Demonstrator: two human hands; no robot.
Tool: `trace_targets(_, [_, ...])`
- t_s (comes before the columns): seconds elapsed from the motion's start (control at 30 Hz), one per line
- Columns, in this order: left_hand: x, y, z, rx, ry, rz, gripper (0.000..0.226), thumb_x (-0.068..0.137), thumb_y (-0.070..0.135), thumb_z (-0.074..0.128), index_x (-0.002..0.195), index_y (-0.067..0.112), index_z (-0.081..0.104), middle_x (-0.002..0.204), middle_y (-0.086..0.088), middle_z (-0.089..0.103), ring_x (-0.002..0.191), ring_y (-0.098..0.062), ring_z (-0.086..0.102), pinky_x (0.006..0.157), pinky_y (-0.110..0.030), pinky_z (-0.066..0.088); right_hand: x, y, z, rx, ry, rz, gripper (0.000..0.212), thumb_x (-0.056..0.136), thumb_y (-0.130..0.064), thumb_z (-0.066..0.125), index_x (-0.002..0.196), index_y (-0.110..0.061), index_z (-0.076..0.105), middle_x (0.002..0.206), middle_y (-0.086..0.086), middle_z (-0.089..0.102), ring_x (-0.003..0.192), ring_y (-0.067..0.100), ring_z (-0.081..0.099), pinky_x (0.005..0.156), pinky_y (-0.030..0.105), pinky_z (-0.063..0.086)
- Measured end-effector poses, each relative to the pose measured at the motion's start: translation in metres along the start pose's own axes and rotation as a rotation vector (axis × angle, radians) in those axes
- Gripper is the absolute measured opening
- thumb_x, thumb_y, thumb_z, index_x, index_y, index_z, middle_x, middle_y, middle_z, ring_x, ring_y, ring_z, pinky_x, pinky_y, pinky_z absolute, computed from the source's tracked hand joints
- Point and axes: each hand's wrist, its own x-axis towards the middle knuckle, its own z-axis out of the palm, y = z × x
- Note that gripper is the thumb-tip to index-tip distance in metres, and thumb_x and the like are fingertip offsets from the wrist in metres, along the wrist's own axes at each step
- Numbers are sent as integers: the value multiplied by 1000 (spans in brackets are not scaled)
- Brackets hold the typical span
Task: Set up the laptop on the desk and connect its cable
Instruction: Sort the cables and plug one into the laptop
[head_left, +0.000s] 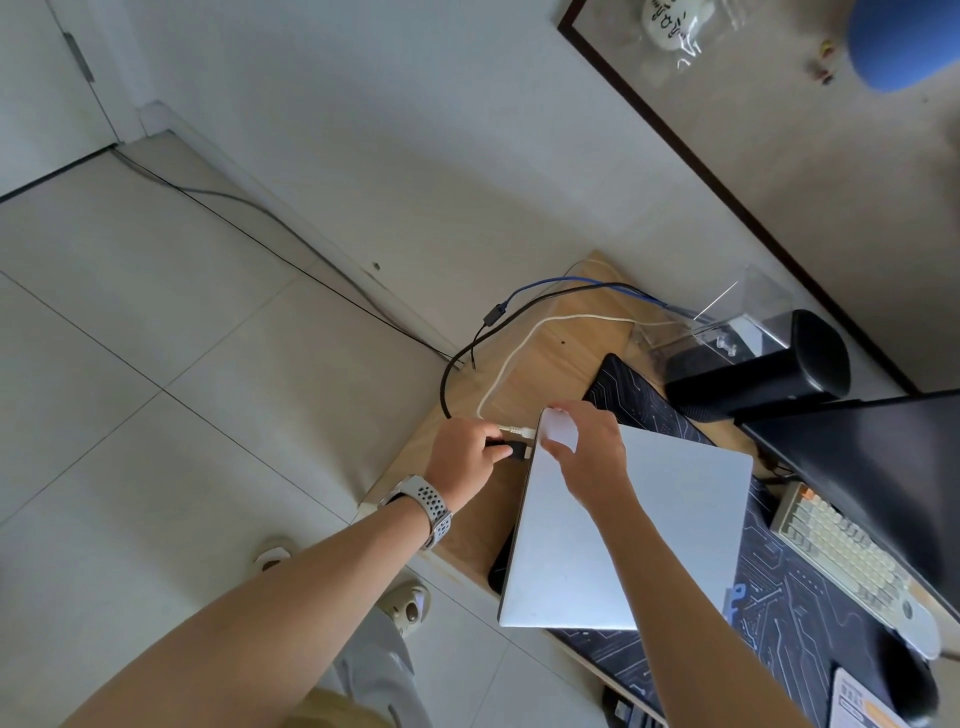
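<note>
A closed silver laptop (654, 525) lies on the dark patterned desk mat (779, 587) on the wooden desk (550, 358). My left hand (467, 457) pinches a black cable plug (511, 448) at the laptop's left edge. The black cable (452, 374) loops off the desk's end. A white cable (514, 353) ends in a plug (519, 430) at the same edge, just above the black one. My right hand (587, 447) holds the laptop's far left corner, fingers curled over its edge.
A black cylindrical speaker (763, 364) and a clear plastic box (727, 317) stand behind the laptop. A dark monitor (883, 467) and a beige keyboard (841, 551) are on the right. Blue cables (550, 283) run along the desk's back. Tiled floor (156, 364) lies to the left.
</note>
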Motion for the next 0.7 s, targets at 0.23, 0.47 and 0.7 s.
trace_targets(0.23, [1,-1,3,50,19,18,19,85,17,68,91,0,74,78,-16,69,77,-28,60,75,-36,48,1,0,0,6,-5,-4,39,85,-19,68,122,-25,55,125,-6,55,117,15,40,88,20,31])
trace_targets(0.47, [0,-3,5,47,24,14,19,86,19,67,85,1,74,68,-14,68,70,-26,56,68,-30,44,2,-1,0,-2,-8,6,40,85,-18,69,122,-24,55,124,-7,56,115,14,42,87,21,35])
trace_targets(0.7, [-1,-3,7,35,16,9,22,88,20,65,94,1,73,79,-14,71,80,-25,59,79,-30,45,2,-3,0,0,-15,0,40,85,-15,68,122,-23,55,123,-5,56,115,15,41,86,21,34])
